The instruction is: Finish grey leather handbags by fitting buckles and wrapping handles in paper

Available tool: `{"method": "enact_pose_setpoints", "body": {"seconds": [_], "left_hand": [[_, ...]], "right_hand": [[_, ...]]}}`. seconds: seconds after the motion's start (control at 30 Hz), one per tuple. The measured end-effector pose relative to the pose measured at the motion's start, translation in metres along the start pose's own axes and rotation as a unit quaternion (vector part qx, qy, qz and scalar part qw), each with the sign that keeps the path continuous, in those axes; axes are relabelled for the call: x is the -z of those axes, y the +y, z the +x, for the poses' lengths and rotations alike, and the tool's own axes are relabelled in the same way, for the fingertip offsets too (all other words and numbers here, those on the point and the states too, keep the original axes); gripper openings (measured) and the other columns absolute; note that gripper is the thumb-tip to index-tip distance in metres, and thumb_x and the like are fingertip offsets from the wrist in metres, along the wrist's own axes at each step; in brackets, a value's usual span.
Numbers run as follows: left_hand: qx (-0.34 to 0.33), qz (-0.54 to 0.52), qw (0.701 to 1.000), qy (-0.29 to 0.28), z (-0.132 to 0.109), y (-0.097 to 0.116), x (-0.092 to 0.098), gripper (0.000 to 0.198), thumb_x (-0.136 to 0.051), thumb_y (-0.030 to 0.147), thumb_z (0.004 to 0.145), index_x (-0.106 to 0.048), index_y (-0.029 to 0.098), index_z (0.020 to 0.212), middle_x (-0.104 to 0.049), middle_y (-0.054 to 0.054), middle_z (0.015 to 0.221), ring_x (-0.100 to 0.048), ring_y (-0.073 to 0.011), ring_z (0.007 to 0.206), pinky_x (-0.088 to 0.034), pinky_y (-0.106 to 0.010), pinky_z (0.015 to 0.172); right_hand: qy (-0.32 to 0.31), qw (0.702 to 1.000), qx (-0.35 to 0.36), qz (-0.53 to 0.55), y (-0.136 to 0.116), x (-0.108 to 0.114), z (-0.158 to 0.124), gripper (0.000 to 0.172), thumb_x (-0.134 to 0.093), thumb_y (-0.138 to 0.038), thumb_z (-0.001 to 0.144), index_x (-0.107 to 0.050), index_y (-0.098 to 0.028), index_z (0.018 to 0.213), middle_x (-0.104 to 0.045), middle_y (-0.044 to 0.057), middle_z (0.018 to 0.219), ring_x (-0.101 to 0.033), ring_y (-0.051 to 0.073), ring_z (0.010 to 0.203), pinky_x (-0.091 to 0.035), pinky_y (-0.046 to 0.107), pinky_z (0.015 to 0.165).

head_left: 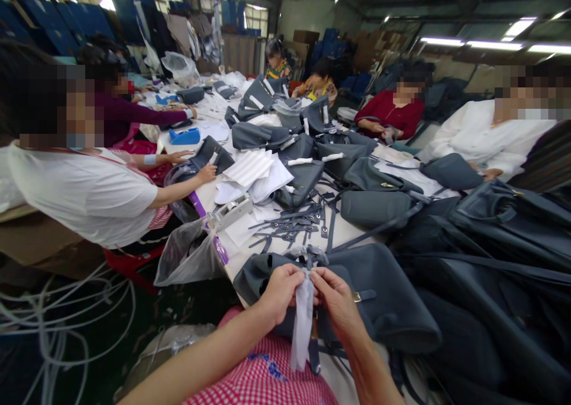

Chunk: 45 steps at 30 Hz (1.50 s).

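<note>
My left hand [280,292] and my right hand [335,298] meet in front of me, both pinched on the top of a thin white strip [303,327] that hangs down between them. Under my hands lies a grey-blue leather bag [392,310], with its strap end [312,254] just beyond my fingers. Several loose grey straps [294,223] are spread on the white table [250,238] a little further out.
More grey bags [377,206] and white wrapping sheets [250,170] cover the long table. A heap of dark bags [499,262] fills the right. Other people sit along both sides; one person's hand [207,173] reaches in at left. A plastic sack [187,253] hangs off the table edge, cables [53,322] lie on the floor.
</note>
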<state>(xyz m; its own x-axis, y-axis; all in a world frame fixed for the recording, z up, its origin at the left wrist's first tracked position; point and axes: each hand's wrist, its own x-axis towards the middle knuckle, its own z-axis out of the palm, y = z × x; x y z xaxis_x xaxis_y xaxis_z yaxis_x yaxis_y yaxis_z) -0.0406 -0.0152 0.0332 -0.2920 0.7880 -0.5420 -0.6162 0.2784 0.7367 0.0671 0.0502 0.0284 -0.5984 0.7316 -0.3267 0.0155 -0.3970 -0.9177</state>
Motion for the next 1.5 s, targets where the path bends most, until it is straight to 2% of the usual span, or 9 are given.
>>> {"method": "enact_pose_setpoints", "body": {"seconds": [0.27, 0.57, 0.8, 0.93, 1.1, 1.2, 1.27, 1.37, 1.5], "left_hand": [[-0.131, 0.055, 0.990, 0.002, 0.006, -0.008, 0.001, 0.032, -0.065, 0.046, 0.072, -0.044, 0.022, 0.081, -0.060, 0.004, 0.057, -0.060, -0.0158, 0.045, -0.048, -0.026, 0.044], [-0.245, 0.170, 0.953, 0.046, 0.003, -0.007, 0.009, 0.014, -0.057, 0.028, 0.079, -0.061, 0.017, 0.071, -0.061, 0.000, 0.067, -0.056, -0.0149, 0.066, -0.044, -0.025, 0.064], [-0.159, 0.076, 0.984, -0.025, -0.008, -0.002, 0.010, 0.018, -0.071, 0.027, 0.067, -0.066, 0.015, 0.078, -0.066, -0.001, 0.072, -0.059, -0.0155, 0.067, -0.046, -0.027, 0.067], [-0.111, 0.038, 0.992, -0.050, -0.007, 0.002, 0.015, 0.024, -0.076, 0.029, 0.062, -0.068, 0.013, 0.078, -0.067, -0.002, 0.070, -0.057, -0.0133, 0.062, -0.043, -0.026, 0.064], [-0.067, 0.040, 0.994, -0.072, -0.006, 0.007, 0.019, 0.024, -0.080, 0.028, 0.056, -0.064, 0.014, 0.067, -0.061, 0.001, 0.061, -0.052, -0.0099, 0.055, -0.038, -0.024, 0.057], [-0.053, 0.043, 0.994, -0.082, -0.007, 0.004, 0.018, 0.027, -0.078, 0.029, 0.058, -0.063, 0.014, 0.073, -0.061, 0.002, 0.060, -0.053, -0.0107, 0.053, -0.040, -0.024, 0.056], [-0.085, 0.055, 0.993, -0.064, -0.008, 0.000, 0.016, 0.030, -0.076, 0.028, 0.061, -0.059, 0.016, 0.083, -0.062, 0.003, 0.062, -0.055, -0.0114, 0.053, -0.040, -0.023, 0.055], [-0.196, 0.109, 0.975, -0.006, -0.010, -0.006, 0.014, 0.024, -0.070, 0.023, 0.069, -0.054, 0.020, 0.087, -0.061, 0.004, 0.068, -0.054, -0.0106, 0.055, -0.039, -0.022, 0.055], [-0.287, 0.224, 0.931, 0.033, -0.014, -0.006, 0.013, 0.007, -0.063, 0.019, 0.076, -0.065, 0.019, 0.083, -0.063, -0.001, 0.081, -0.059, -0.0149, 0.070, -0.044, -0.025, 0.065]], "right_hand": [[0.025, 1.000, 0.017, 0.002, 0.005, -0.002, 0.000, 0.037, -0.075, -0.052, 0.071, -0.064, -0.018, 0.078, -0.046, -0.007, 0.055, -0.042, 0.009, 0.048, -0.028, 0.022, 0.046], [0.060, 0.996, 0.044, -0.041, 0.003, -0.007, -0.003, 0.039, -0.077, -0.054, 0.068, -0.068, -0.018, 0.079, -0.049, -0.006, 0.056, -0.039, 0.009, 0.050, -0.029, 0.023, 0.046], [0.070, 0.996, 0.044, -0.028, 0.004, -0.006, -0.003, 0.043, -0.078, -0.055, 0.064, -0.066, -0.018, 0.084, -0.051, -0.006, 0.058, -0.040, 0.009, 0.050, -0.030, 0.022, 0.047], [0.031, 0.999, 0.019, -0.031, 0.002, 0.000, -0.001, 0.046, -0.079, -0.051, 0.066, -0.071, -0.016, 0.094, -0.052, -0.005, 0.057, -0.038, 0.008, 0.050, -0.027, 0.022, 0.047], [-0.013, 1.000, 0.008, -0.024, 0.002, 0.007, 0.001, 0.036, -0.080, -0.047, 0.066, -0.071, -0.017, 0.083, -0.056, -0.004, 0.062, -0.039, 0.008, 0.053, -0.028, 0.022, 0.050], [-0.014, 1.000, 0.008, -0.017, 0.005, 0.007, 0.002, 0.034, -0.080, -0.047, 0.067, -0.066, -0.018, 0.076, -0.053, -0.006, 0.059, -0.040, 0.008, 0.052, -0.028, 0.021, 0.050], [-0.010, 1.000, 0.013, -0.019, 0.006, 0.007, 0.002, 0.035, -0.079, -0.048, 0.068, -0.061, -0.018, 0.071, -0.050, -0.006, 0.057, -0.038, 0.008, 0.051, -0.028, 0.021, 0.049], [-0.002, 0.999, 0.025, -0.034, 0.005, 0.004, 0.001, 0.037, -0.075, -0.051, 0.071, -0.059, -0.018, 0.069, -0.046, -0.007, 0.056, -0.036, 0.007, 0.050, -0.027, 0.021, 0.048], [0.003, 0.998, 0.042, -0.054, 0.000, -0.002, -0.002, 0.038, -0.073, -0.053, 0.072, -0.058, -0.019, 0.068, -0.044, -0.007, 0.056, -0.036, 0.008, 0.050, -0.028, 0.022, 0.048]]}}
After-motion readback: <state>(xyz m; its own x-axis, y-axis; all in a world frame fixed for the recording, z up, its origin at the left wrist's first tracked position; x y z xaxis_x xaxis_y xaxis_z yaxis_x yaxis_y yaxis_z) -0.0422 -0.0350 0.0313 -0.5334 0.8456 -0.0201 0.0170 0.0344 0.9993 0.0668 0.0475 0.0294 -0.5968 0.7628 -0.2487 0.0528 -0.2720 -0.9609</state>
